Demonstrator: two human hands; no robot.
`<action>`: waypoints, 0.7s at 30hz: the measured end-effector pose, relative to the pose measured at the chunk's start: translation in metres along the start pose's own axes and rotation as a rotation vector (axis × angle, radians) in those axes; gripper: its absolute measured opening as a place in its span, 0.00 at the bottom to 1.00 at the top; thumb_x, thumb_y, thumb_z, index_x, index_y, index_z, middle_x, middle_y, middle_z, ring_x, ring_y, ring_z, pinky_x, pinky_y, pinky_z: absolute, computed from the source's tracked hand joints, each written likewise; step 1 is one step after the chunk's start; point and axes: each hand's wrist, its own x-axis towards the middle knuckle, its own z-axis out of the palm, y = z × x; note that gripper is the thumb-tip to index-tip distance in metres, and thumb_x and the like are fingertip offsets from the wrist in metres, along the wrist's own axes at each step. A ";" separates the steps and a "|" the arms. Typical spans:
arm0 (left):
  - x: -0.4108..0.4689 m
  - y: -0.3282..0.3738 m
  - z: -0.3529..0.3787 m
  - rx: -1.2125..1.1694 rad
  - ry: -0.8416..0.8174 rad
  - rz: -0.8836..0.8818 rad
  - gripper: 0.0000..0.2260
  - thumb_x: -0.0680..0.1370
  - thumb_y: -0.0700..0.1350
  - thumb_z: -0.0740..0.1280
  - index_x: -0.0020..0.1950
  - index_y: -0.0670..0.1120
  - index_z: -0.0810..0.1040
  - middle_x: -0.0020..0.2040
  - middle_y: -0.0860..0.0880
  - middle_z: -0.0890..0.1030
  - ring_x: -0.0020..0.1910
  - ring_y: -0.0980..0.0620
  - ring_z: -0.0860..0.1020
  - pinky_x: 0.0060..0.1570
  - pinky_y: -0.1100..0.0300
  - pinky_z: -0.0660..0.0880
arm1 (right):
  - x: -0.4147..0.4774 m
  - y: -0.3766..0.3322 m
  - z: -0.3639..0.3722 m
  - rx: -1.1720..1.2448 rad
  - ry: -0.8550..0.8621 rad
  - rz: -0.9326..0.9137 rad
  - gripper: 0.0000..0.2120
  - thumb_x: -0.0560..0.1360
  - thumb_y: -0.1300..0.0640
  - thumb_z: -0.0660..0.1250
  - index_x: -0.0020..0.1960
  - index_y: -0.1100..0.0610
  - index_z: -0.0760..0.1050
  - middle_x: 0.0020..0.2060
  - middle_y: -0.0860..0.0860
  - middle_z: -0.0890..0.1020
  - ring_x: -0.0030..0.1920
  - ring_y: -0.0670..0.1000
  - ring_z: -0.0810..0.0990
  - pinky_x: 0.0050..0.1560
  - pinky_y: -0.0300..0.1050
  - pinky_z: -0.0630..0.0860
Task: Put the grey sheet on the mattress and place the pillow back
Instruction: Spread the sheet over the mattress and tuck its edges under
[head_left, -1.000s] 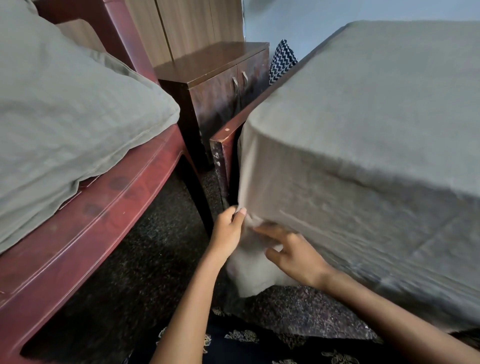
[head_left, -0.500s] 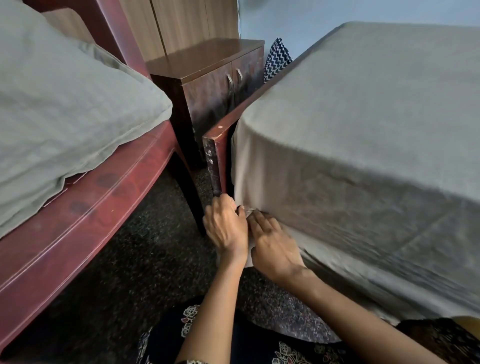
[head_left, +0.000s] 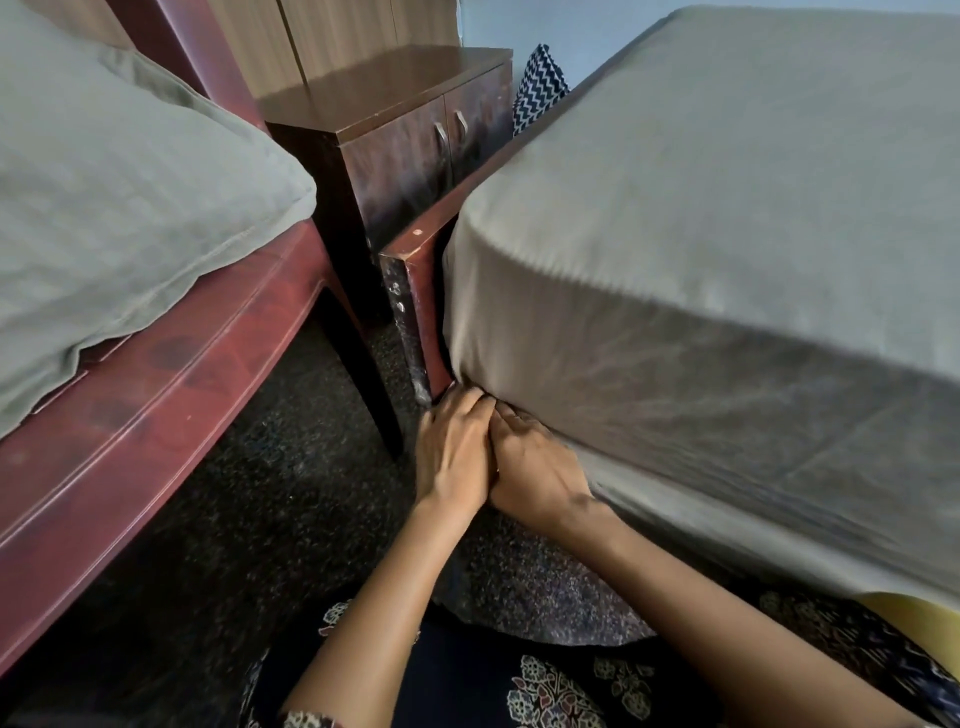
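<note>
The grey sheet covers the top and near side of the mattress on the right bed. Its lower corner sits beside the dark wooden bed frame post. My left hand and my right hand press side by side at that bottom corner, fingertips pushed under the mattress edge where the sheet's hem goes in. How much cloth each hand pinches is hidden. A black and white zigzag pillow stands behind the bed next to the cabinet.
A second bed with a red wooden frame and grey bedding fills the left. A dark wooden cabinet stands between the beds. Dark speckled floor runs along the narrow gap. A yellow patch shows under the sheet's hem.
The loose hanging sheet corner has been drawn up and in under the mattress. Both hands moved up and together against the bed frame post.
</note>
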 end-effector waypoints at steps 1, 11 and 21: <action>0.001 0.003 -0.001 0.028 -0.015 -0.023 0.16 0.75 0.43 0.57 0.55 0.45 0.82 0.57 0.49 0.81 0.61 0.45 0.76 0.54 0.50 0.73 | -0.002 0.002 -0.002 0.011 0.028 0.016 0.29 0.74 0.60 0.61 0.74 0.60 0.60 0.71 0.54 0.67 0.70 0.53 0.65 0.67 0.44 0.65; 0.007 -0.007 -0.031 -0.443 0.052 -0.254 0.11 0.74 0.36 0.67 0.53 0.46 0.83 0.53 0.49 0.83 0.54 0.47 0.80 0.52 0.51 0.77 | -0.012 -0.008 0.012 -0.053 0.103 -0.064 0.31 0.71 0.54 0.56 0.71 0.68 0.62 0.69 0.63 0.68 0.70 0.60 0.66 0.72 0.51 0.62; -0.013 0.001 -0.046 -0.201 -0.063 -0.084 0.18 0.75 0.30 0.59 0.61 0.40 0.79 0.61 0.45 0.80 0.61 0.45 0.77 0.61 0.55 0.72 | 0.013 -0.012 0.009 -0.108 0.020 0.093 0.31 0.75 0.54 0.62 0.73 0.63 0.56 0.68 0.58 0.69 0.67 0.58 0.69 0.64 0.50 0.67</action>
